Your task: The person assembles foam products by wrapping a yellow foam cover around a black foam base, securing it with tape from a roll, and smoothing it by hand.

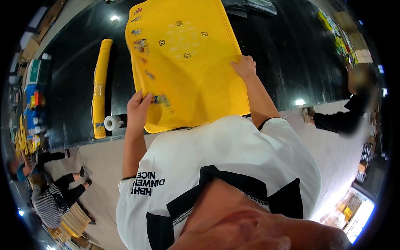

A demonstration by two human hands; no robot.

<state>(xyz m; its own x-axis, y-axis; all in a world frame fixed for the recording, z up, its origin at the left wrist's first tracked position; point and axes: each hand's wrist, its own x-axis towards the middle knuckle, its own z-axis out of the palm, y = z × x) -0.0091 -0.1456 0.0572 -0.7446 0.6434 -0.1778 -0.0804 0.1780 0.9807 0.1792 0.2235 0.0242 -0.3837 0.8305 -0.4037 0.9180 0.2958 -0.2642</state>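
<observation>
- Left hand [138, 106] grasps the left edge of a yellow mat [187, 62].
- Right hand [244, 66] grips its right edge.
- A rolled yellow mat [100, 83] and tape roll [111, 122] lie on the black table [283, 54].

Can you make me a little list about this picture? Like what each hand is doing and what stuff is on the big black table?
Left hand: pinches the left edge of the yellow mat
Right hand: rests on the mat's right edge, fingers curled over it
Yellow mat: spread flat on the black table, small coloured pictures along its left side, a ring pattern in the middle
Rolled yellow mat: lies left of the flat one, apart from it
White tape roll: by the table's near edge, beside the rolled mat
Others: people sit on the floor at left; another person stands at right
</observation>
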